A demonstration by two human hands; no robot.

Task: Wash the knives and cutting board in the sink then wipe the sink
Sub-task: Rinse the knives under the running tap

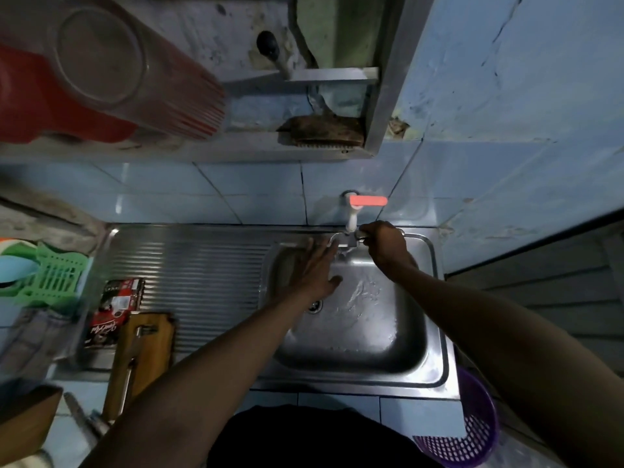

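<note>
Knife [347, 238] in right hand [383, 244] fingers

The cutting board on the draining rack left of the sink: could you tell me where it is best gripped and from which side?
Grip the cutting board by its near end, coming from the front; a knife lies lengthwise on top, so lift level.

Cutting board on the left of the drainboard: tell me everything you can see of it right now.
The cutting board is brown and looks wooden, long and narrow, with a notched far end. It lies flat across the near edge of the ribbed steel drainboard, left of the sink basin, beside a red printed packet. A knife with a metal blade lies lengthwise on top. Neither hand touches it. Whether it is wet cannot be told.
</note>
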